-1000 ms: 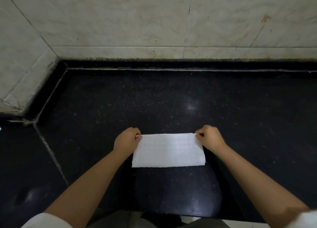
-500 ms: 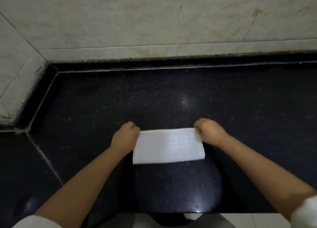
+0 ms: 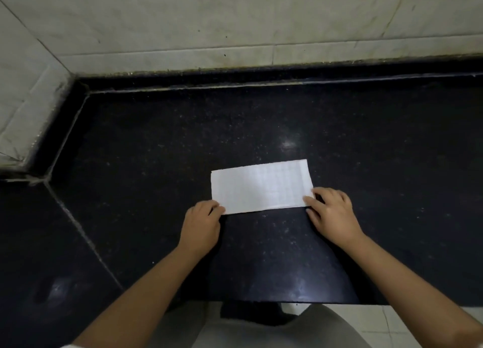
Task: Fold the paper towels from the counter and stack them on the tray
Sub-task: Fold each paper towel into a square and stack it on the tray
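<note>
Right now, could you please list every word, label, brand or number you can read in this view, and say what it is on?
None: no readable text anywhere.
Paper towel: only a faint embossed grid, no print.
Counter: speckles and glare only.
Wall tiles: stains and grout lines only.

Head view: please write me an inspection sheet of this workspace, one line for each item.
Surface: black speckled counter, glossy, one seam at the left.
Job's things: one folded paper towel lying flat; tray not in view.
Clutter: nothing seen.
Hands: left hand pinches the towel's near left corner; right hand rests with spread fingers on its near right corner.
Cables: nothing seen.
Surroundings: stained pale tiled wall; light floor tiles below the counter edge.
</note>
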Action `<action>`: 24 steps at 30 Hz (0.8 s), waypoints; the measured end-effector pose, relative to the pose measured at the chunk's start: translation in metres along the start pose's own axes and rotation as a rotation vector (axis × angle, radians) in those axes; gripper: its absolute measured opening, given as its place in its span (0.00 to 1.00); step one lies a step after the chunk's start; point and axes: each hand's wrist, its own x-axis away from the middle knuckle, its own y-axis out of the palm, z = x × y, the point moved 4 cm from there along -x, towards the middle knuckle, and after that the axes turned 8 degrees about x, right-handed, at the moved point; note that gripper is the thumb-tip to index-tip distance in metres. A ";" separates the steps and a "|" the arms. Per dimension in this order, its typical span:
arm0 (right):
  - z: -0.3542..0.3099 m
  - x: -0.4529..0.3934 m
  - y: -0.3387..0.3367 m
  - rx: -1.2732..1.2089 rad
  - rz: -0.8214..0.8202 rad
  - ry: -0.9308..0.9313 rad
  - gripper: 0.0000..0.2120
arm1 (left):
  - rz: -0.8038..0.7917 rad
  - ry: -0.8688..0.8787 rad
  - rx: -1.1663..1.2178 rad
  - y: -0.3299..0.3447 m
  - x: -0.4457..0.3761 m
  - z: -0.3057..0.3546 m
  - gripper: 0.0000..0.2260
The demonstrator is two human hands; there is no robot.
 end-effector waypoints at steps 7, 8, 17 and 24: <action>0.001 -0.005 -0.010 -0.014 -0.214 0.492 0.17 | 0.034 -0.059 -0.005 -0.005 -0.021 0.032 0.17; -0.002 -0.007 -0.008 0.003 -0.270 0.521 0.18 | -0.008 -0.097 -0.004 -0.002 -0.034 0.040 0.18; -0.014 -0.024 -0.002 -0.090 -0.355 0.716 0.15 | -0.200 -0.307 0.024 0.039 -0.077 0.050 0.29; -0.020 -0.026 -0.010 -0.240 -0.255 0.728 0.07 | -0.164 -0.284 0.095 0.038 -0.074 0.056 0.28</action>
